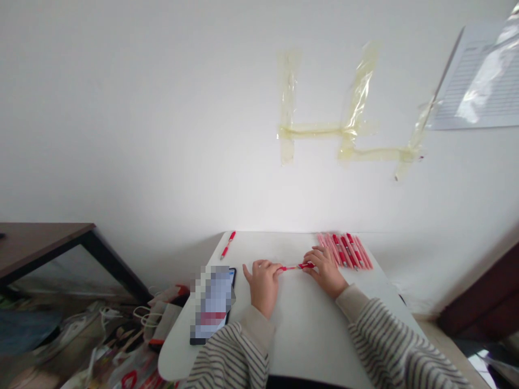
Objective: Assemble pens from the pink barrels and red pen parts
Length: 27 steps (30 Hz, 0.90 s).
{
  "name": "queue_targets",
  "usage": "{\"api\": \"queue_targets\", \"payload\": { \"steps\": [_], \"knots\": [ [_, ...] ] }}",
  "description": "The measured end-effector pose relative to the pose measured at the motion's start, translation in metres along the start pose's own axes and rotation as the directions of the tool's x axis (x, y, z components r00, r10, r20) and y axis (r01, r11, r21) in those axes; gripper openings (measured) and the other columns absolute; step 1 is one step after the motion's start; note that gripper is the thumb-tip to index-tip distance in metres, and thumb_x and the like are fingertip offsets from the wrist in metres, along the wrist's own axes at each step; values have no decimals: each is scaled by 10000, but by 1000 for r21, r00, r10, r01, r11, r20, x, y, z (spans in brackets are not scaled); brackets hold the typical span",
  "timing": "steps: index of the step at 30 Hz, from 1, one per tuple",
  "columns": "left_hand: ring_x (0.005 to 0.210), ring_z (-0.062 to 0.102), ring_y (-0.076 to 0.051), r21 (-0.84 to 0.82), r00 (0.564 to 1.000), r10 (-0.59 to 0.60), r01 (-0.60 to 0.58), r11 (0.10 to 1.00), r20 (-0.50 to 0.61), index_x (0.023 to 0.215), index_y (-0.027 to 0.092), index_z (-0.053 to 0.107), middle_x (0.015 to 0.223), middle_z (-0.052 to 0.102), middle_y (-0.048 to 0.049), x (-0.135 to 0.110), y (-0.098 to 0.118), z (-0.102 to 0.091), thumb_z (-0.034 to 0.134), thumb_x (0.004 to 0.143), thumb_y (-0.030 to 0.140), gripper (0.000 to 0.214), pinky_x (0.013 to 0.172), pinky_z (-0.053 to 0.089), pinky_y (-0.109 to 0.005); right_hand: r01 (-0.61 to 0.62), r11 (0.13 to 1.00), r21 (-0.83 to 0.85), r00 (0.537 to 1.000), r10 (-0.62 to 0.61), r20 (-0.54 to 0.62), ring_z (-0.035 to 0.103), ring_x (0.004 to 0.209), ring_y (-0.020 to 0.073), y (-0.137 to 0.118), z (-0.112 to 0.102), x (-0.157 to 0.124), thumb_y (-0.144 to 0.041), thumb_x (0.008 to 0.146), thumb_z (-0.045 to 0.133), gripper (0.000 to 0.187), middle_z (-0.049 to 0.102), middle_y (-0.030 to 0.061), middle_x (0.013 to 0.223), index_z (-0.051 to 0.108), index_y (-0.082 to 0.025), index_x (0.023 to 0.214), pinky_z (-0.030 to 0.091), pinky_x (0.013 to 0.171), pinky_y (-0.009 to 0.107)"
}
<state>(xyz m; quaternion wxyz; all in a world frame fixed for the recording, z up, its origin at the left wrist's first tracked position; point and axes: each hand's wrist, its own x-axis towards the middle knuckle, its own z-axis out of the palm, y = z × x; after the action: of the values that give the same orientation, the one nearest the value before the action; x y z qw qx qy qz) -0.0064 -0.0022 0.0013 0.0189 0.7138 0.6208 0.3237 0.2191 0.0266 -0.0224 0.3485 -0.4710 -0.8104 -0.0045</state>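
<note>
Both hands rest on a small white table (300, 329) and hold one red pen (298, 266) between them. My left hand (263, 283) pinches the pen's left end with curled fingers. My right hand (324, 270) grips its right end. Just right of my right hand lies a row of several red pens (348, 250) near the table's far edge. A single red pen (227, 245) lies apart at the far left corner. Both sleeves are striped.
A phone (213, 305) lies on the table's left side. Left of the table, bags and clutter (121, 346) cover the floor below a dark wooden desk (44, 246). A white wall with tape strips (348, 129) and a taped sheet (482, 81) stands behind.
</note>
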Motion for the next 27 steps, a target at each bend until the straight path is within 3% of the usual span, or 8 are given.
{"api": "queue_targets", "payload": {
  "steps": [4, 8, 10, 12, 15, 27],
  "knots": [
    [1080, 559, -244, -4, 1000, 0, 0, 1000, 8, 927, 361, 763, 938, 713, -7, 1, 0, -1, 624, 884, 301, 158, 1171, 102, -675, -20, 1000, 17, 1000, 20, 10, 484, 1247, 305, -2, -2, -1, -262, 879, 681, 132, 679, 55, 1097, 643, -266, 1005, 447, 1045, 536],
    [1093, 558, -251, -15, 1000, -13, 13, 1000, 18, 929, 370, 759, 952, 716, 0, 1, 0, 0, 611, 893, 302, 167, 1172, 89, -680, -49, 999, 15, 999, 49, -5, 472, 1256, 320, -2, 0, -2, -341, 868, 706, 355, 660, 87, 1186, 626, -261, 1205, 446, 1054, 554],
    [1101, 554, -255, -21, 1000, -17, 17, 1000, 21, 931, 377, 756, 960, 719, 4, 1, 0, 0, 607, 895, 307, 168, 1177, 85, -671, -31, 999, -10, 1000, 31, 0, 477, 1244, 317, 0, 1, -2, -368, 908, 656, 277, 668, 83, 1164, 671, -282, 1171, 438, 1058, 568],
    [1104, 550, -259, -26, 999, -18, 19, 999, 27, 931, 375, 757, 963, 720, 0, 1, 0, -1, 608, 892, 311, 167, 1182, 86, -659, -6, 999, -39, 1000, 6, 1, 475, 1240, 313, 1, 3, -2, -358, 947, 596, 163, 675, 73, 1132, 730, -294, 1014, 433, 1055, 580],
    [1100, 552, -261, -23, 999, -25, 26, 999, 33, 930, 370, 761, 963, 722, -7, 1, 1, -1, 604, 890, 307, 174, 1187, 94, -650, 7, 998, -56, 1000, -8, -16, 461, 1244, 307, 2, 3, -1, -331, 955, 581, 184, 666, 71, 1139, 735, -272, 875, 439, 1049, 577],
    [1106, 547, -250, -13, 999, -52, 52, 999, 13, 977, 358, 752, 993, 721, -10, 0, 2, -3, 575, 911, 289, 201, 1181, 102, -676, -25, 998, -61, 996, 19, -92, 499, 1199, 298, 3, -5, 2, -289, 902, 653, 115, 638, 89, 1142, 701, -264, 1003, 473, 1023, 522]
  ]
}}
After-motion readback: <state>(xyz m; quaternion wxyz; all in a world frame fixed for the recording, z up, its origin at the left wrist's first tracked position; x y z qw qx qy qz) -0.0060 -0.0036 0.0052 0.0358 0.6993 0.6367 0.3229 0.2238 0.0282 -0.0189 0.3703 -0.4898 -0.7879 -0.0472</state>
